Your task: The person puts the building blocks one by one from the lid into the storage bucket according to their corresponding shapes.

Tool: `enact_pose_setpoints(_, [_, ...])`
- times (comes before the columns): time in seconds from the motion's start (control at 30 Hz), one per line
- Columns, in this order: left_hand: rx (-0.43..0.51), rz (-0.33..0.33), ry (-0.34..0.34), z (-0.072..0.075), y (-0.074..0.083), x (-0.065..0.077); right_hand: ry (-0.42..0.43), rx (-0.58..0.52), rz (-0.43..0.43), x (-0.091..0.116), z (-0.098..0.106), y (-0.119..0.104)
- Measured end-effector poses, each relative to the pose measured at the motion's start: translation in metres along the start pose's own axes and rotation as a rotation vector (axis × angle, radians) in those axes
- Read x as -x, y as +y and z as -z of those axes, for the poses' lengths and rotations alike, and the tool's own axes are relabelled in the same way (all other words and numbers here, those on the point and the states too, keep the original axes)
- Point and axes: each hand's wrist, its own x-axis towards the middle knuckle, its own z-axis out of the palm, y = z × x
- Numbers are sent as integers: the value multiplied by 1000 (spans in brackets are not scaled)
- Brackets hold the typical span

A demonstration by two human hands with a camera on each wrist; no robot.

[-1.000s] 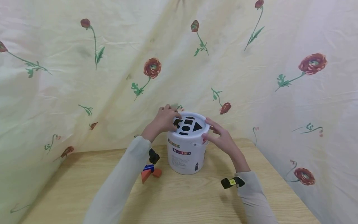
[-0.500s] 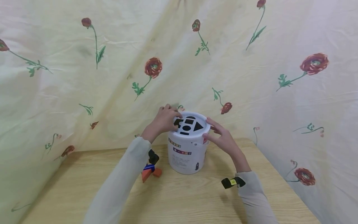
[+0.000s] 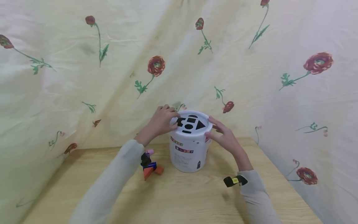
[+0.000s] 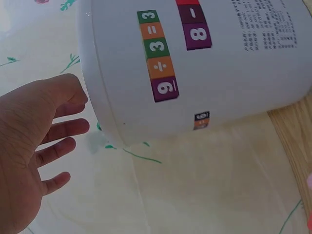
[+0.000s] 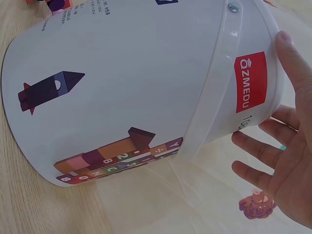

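A white lidded bucket (image 3: 188,155) stands upright on the table, printed with coloured number blocks. Its lid (image 3: 205,118) has several black shaped openings, among them a triangle, a circle and a square. At the lid's left edge is my left hand (image 3: 161,120), fingers bent loosely; the left wrist view shows nothing held in its visible fingers. My right hand (image 3: 226,137) rests against the lid's right rim, thumb on the near side and fingers spread along the far side. In the right wrist view the thumb (image 5: 292,56) touches the rim beside a red label (image 5: 251,82).
Left of the bucket lie an orange triangular block (image 3: 148,173), an orange block (image 3: 159,170), a blue block (image 3: 152,165) and a pink piece (image 3: 150,151). The left wrist partly covers this group. A flowered cloth (image 3: 120,62) hangs behind the wooden table (image 3: 184,199).
My left hand has shifted slightly left along the lid, baring more of its openings and the pink piece. The right hand keeps its place on the rim. The head view has turned slightly.
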Motion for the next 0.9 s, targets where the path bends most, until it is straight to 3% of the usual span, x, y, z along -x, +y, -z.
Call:
enact_pose_setpoints(0.2, [-8,-52,97,0,-13,16,-4,3,7,0,1,-1])
enact_pose_setpoints(0.5, [44,-72,195,-17,-40,46,-1,18,34,0,2,2])
enact_pose_setpoints(0.7, [72,-50,183,-30,-57,70,-2,22,33,1,2,1])
enact_pose_setpoints(0.9, [146,-44,106,-50,-75,100,-5,22,31,0,2,1])
